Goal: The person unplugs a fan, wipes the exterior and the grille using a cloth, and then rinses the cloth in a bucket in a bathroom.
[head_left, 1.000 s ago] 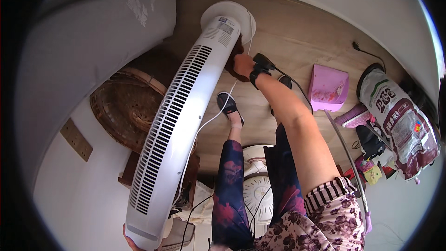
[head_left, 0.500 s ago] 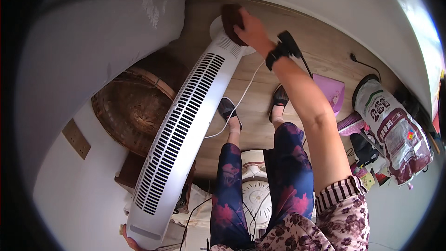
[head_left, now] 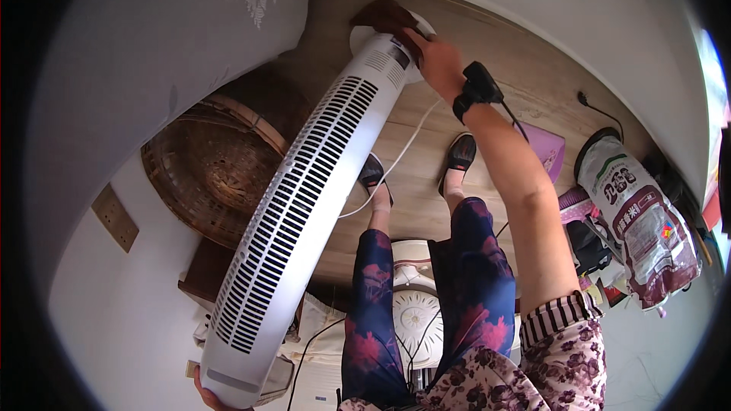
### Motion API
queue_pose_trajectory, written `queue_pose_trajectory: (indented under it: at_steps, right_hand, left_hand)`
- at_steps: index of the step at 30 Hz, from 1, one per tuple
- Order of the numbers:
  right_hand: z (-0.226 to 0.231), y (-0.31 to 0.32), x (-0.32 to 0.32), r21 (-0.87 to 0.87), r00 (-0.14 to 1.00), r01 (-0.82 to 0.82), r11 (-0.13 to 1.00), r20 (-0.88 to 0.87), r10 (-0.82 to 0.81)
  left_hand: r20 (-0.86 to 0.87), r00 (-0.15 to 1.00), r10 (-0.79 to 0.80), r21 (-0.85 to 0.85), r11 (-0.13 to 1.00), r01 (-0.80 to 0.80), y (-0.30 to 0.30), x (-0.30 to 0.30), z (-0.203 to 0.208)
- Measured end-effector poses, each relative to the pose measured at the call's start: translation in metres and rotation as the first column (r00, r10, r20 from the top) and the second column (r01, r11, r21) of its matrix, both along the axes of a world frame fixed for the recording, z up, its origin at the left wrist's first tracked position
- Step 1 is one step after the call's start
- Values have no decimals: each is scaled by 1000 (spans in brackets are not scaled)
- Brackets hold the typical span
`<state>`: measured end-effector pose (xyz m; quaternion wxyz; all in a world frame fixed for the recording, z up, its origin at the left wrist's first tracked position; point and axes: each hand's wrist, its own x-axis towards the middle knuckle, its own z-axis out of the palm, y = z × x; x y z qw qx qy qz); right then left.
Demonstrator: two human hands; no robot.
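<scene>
A white tower fan (head_left: 333, 213) with long rows of black slots leans diagonally across the view, its round base (head_left: 423, 27) at the far end. My left hand (head_left: 209, 396), partly hidden under the fan, grips the near end from below. At the far end my right hand (head_left: 440, 65) is closed on a brown cloth (head_left: 384, 14) and presses it against the round base. Past the right wrist, which wears a black band with a small box, a white cord (head_left: 411, 139) hangs from the fan.
Left of the fan lies a round woven basket (head_left: 221, 167); a grey covered surface (head_left: 183, 38) juts in above it. A purple dustpan (head_left: 542, 151) and a printed bag (head_left: 636, 213) lie to the right. Between my legs stands a white round-faced appliance (head_left: 416, 320). A black plug (head_left: 582, 99) lies on the floor.
My right hand has shifted a little right and down, turning at the wrist. The cloth now stretches leftward over the base, and a dark label near the base shows. The left hand keeps its grip.
</scene>
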<state>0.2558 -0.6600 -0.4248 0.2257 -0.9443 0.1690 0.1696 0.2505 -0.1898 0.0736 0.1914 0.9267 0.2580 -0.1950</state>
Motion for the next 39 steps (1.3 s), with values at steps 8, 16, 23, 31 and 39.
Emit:
queue_pose_trajectory:
  at_steps: [8, 16, 23, 31, 39]
  right_hand:
    - [14, 23, -16, -56, 966, 229, 972, -107, -234]
    - [17, 31, -42, -16, 905, 376, 926, -207, -371]
    - [17, 40, -59, -14, 868, 446, 895, -238, -436]
    - [15, 34, -64, 46, 890, 379, 924, -292, -350]
    - [8, 32, -92, 99, 804, 464, 880, -465, -371]
  left_hand:
    - [78, 807, -586, 133, 808, 574, 77, -18, 11]
    - [45, 988, -148, 6, 989, 148, 33, -4, 2]
    - [84, 973, -213, 1, 977, 214, 36, -11, 3]
    - [77, 995, -57, -75, 995, 63, 23, -8, 9]
    - [18, 888, -459, -22, 888, 459, 61, -27, 14]
